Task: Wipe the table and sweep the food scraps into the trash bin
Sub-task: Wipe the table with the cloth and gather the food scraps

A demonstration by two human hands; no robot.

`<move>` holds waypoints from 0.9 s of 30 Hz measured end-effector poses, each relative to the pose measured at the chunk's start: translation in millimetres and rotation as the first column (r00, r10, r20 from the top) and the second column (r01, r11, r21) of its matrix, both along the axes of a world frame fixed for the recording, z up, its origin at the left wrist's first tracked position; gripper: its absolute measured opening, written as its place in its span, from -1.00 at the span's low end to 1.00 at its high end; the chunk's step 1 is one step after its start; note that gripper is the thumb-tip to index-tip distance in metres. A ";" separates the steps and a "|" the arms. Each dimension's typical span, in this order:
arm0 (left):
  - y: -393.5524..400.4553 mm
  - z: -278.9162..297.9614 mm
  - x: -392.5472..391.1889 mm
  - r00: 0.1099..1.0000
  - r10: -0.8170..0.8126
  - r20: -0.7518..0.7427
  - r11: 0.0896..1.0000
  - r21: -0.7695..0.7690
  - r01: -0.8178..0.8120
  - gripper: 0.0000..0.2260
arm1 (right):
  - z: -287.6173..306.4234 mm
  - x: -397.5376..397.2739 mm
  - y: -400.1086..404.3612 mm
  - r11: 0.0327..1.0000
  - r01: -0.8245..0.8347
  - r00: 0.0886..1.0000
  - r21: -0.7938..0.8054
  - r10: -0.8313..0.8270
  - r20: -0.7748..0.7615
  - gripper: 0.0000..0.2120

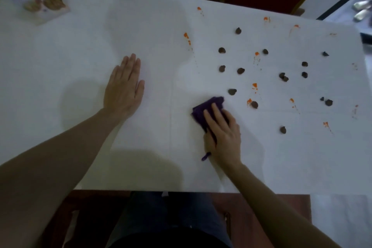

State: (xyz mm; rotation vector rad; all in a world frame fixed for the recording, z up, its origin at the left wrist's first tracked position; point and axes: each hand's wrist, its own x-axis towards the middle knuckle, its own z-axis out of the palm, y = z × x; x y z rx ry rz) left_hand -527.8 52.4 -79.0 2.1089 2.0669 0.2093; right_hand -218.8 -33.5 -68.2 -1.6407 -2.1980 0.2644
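Worktop (pixel 80 50) white, viewed from above. Right hand (pixel 222 133) pressed palm-down on a purple cloth (pixel 209 105), fingers curled over it; cloth bunched, lying flat on the surface near centre. Left hand (pixel 123 84) flat and open, fingers together, holding nothing, well apart from the cloth. Dark brown food scraps (pixel 240 70) scattered over the right half, with orange smears (pixel 186 35) among them. Nearest scrap (pixel 254 104) just right of the cloth.
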 end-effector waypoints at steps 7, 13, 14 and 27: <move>26.3 -9.6 -23.4 0.996 -0.018 -0.083 0.999 -0.034 0.015 -0.41 | -5.3 -91.2 76.9 0.985 -0.172 0.985 -0.013 0.172 0.017 -0.52; 26.3 -9.1 -25.1 0.998 -0.026 -0.061 0.999 -0.024 0.024 -0.41 | 1.1 -60.8 164.9 0.992 0.121 0.991 -0.029 -0.119 0.067 -0.49; 26.1 -9.2 -24.9 0.998 -0.028 -0.058 0.999 -0.025 0.027 -0.41 | 1.2 -45.5 169.1 0.983 0.182 0.981 -0.035 -0.179 0.075 -0.49; 64.0 0.8 -31.2 0.998 -0.066 -0.021 0.998 0.000 0.066 -0.45 | -2.3 -55.2 116.8 0.999 0.034 0.999 -0.016 -0.034 0.011 -0.53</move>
